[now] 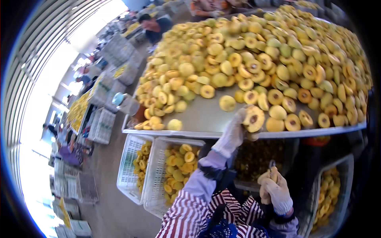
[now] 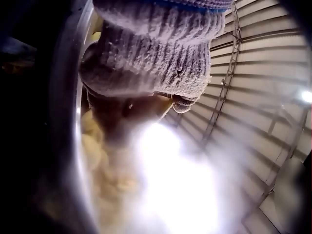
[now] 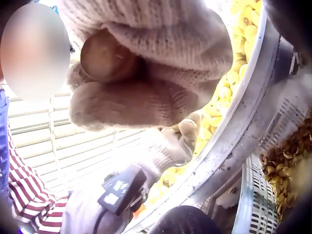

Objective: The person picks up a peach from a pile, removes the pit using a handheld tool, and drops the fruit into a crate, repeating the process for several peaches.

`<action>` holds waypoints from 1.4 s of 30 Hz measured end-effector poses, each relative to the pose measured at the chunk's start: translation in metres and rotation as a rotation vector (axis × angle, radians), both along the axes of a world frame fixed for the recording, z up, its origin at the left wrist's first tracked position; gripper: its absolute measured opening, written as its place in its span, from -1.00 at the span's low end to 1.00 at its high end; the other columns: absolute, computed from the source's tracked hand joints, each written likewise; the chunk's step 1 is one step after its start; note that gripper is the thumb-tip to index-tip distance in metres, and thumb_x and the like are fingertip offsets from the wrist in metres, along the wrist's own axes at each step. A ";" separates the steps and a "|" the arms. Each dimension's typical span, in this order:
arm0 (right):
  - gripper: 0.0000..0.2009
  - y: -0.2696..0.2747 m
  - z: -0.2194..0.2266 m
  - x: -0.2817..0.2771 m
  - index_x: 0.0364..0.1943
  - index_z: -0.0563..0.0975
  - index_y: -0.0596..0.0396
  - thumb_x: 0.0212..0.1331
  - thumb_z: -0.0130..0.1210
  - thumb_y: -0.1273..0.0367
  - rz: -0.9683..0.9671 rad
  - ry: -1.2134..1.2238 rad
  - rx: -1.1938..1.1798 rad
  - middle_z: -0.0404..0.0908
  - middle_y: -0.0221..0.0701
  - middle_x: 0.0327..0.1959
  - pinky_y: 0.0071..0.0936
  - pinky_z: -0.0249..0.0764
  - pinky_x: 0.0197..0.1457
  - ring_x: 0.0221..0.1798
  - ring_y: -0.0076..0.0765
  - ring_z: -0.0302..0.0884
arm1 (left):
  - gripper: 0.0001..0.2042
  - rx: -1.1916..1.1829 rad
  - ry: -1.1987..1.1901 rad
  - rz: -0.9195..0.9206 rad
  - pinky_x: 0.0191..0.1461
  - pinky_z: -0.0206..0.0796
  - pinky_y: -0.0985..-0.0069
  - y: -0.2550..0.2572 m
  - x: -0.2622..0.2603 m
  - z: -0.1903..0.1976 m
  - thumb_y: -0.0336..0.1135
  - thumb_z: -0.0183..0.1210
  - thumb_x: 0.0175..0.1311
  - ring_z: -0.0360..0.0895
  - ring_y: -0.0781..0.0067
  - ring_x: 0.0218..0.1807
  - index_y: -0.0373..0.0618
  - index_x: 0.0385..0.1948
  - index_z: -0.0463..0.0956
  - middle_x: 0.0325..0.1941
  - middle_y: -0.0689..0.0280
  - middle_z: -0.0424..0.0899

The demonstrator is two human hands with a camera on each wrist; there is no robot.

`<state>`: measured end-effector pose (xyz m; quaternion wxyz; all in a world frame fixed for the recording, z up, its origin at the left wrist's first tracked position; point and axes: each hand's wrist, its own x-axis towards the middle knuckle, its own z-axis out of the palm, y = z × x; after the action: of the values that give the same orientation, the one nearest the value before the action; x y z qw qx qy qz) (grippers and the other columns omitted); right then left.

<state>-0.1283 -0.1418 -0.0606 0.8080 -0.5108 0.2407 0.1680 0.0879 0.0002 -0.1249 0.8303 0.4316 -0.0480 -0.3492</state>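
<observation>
At the near rim of a metal table (image 1: 206, 117) heaped with yellow peach halves (image 1: 254, 51), my gloved left hand (image 1: 241, 121) grips one peach half (image 1: 254, 118), cut face toward me. In the left wrist view the left hand (image 2: 156, 58) curls round that yellowish peach half (image 2: 131, 109), which is blurred. My gloved right hand (image 1: 274, 188) hangs lower, below the table edge, and holds a small pitting tool (image 1: 272, 166) whose metal tip points up. The right wrist view shows the right hand (image 3: 146, 73) wrapped round the tool's round wooden handle (image 3: 103, 57).
Under the table stand two white crates (image 1: 131, 178) holding peach halves, a dark bin of pits (image 1: 258, 156) and another crate (image 1: 329, 194) at the right. Stacked crates and people line the aisle at the left and back.
</observation>
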 end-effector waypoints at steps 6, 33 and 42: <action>-0.80 0.005 -0.002 0.002 -0.20 0.49 0.10 0.23 0.23 0.32 -0.006 -0.046 -0.060 0.50 -0.53 -0.59 -0.70 0.28 -0.60 -0.65 -0.72 0.40 | -0.31 -0.148 0.127 -0.081 -0.33 0.46 0.31 -0.004 -0.072 0.022 0.26 0.12 0.28 0.60 -0.05 -0.09 -0.03 0.28 0.27 0.02 -0.10 0.56; -0.80 -0.004 0.000 -0.006 -0.12 0.52 0.11 0.33 0.12 0.29 0.140 -0.010 0.021 0.53 -0.53 -0.57 -0.67 0.35 -0.52 -0.59 -0.67 0.44 | -0.36 0.377 -0.578 0.257 0.19 0.45 0.34 -0.028 -0.149 0.045 0.15 -0.04 0.46 0.55 0.22 0.13 -0.31 0.26 0.30 0.19 0.02 0.52; -0.77 -0.018 0.003 -0.007 -0.23 0.46 0.11 0.36 0.08 0.22 0.201 0.039 0.235 0.45 -0.53 -0.68 -0.66 0.21 -0.72 -0.74 -0.67 0.33 | -0.30 0.520 -0.829 0.095 0.18 0.39 0.39 -0.028 -0.138 0.056 0.24 -0.06 0.42 0.50 0.28 0.16 -0.32 0.23 0.36 0.21 0.08 0.47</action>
<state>-0.1357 -0.1600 -0.0571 0.8365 -0.4308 0.1827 0.2852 -0.0497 -0.0276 -0.0684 0.6210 0.7291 -0.2659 -0.1102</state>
